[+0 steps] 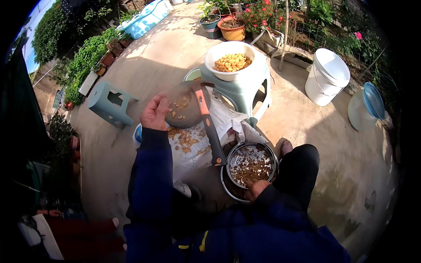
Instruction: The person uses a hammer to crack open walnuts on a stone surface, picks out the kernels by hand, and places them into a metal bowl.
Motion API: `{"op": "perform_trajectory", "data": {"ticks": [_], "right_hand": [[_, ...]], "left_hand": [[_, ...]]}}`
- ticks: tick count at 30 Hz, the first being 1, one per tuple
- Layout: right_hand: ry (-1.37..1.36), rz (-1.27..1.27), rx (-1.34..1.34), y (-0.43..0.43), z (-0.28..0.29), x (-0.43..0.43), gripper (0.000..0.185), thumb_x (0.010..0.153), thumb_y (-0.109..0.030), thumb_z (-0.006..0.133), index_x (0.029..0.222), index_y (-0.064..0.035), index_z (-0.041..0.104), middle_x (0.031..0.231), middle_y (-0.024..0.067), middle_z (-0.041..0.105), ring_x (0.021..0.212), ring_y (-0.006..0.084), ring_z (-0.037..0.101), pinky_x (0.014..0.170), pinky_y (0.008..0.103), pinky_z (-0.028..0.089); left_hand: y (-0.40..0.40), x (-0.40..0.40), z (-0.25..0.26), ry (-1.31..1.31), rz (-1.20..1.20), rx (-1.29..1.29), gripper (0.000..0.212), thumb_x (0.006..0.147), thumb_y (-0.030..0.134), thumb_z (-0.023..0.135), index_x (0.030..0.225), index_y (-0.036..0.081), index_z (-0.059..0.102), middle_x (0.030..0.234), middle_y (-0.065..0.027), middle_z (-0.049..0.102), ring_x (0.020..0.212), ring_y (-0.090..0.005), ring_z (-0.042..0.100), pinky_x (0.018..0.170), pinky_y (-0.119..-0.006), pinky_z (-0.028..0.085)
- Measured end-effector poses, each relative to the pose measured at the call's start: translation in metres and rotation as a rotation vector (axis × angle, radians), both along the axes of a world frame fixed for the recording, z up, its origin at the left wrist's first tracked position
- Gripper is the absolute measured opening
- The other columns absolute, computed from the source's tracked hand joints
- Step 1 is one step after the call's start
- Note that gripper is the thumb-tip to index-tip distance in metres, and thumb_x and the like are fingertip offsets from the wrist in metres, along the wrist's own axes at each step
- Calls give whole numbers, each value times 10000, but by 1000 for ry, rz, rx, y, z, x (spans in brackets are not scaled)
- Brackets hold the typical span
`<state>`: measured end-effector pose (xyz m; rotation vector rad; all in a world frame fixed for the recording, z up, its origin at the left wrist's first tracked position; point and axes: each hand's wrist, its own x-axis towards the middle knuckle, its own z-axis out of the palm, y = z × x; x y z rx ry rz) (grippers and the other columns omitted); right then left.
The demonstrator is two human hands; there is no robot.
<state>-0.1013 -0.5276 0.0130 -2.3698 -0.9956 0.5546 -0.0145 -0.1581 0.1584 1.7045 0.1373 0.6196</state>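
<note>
My left hand point(156, 111) is raised at the left side of a round grey stone block point(184, 116), thumb and fingers close together; whether a small piece is between them I cannot tell. Broken yellow-brown pieces point(182, 101) lie on the stone. A claw hammer point(210, 128) with a black and orange handle rests across the stone's right side. My right hand point(258, 189) is at the near rim of a round metal sieve point(234, 152) with brown fragments inside. Its fingertips are partly hidden there. Under the sieve sits a metal basin point(227, 185).
Printed paper point(222, 118) with more pieces lies around the stone. A white bowl point(213, 57) of orange-yellow kernels stands on a pale stool point(213, 77). Another stool point(102, 100) is at left, a white bucket point(324, 82) at right. A seated person's legs point(84, 230) show at lower left.
</note>
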Motion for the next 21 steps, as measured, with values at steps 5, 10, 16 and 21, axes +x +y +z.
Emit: {"op": "perform_trajectory", "data": {"ticks": [5, 10, 16, 21], "right_hand": [[8, -280, 360, 7, 9, 13, 236, 804, -126, 665, 988, 22, 647, 734, 195, 651, 673, 295, 663, 610, 385, 523], [286, -444, 378, 13, 11, 42, 310, 851, -258, 628, 999, 9, 681, 872, 196, 701, 797, 264, 695, 753, 365, 527], [471, -374, 373, 64, 48, 92, 301, 898, -231, 598, 1027, 32, 665, 783, 95, 660, 639, 165, 614, 615, 297, 490], [694, -242, 402, 114, 61, 143, 337, 901, -259, 608, 1016, 50, 678, 828, 90, 673, 684, 162, 610, 621, 283, 481]], "left_hand": [[30, -116, -57, 140, 321, 448, 302, 831, 114, 704, 1118, 32, 657, 1120, -74, 647, 997, -197, 612, 827, -314, 479], [41, -130, -95, 158, 382, 866, 376, 762, 116, 711, 1120, 25, 641, 1182, -180, 598, 1129, -363, 529, 965, -435, 427], [57, -77, -113, 217, 357, 936, 420, 750, 121, 712, 1148, 27, 614, 1204, -157, 577, 1145, -351, 504, 971, -447, 417], [61, -61, -126, 249, 264, 949, 344, 740, 115, 688, 1066, 19, 643, 1193, -156, 590, 1123, -355, 528, 960, -442, 422]]}}
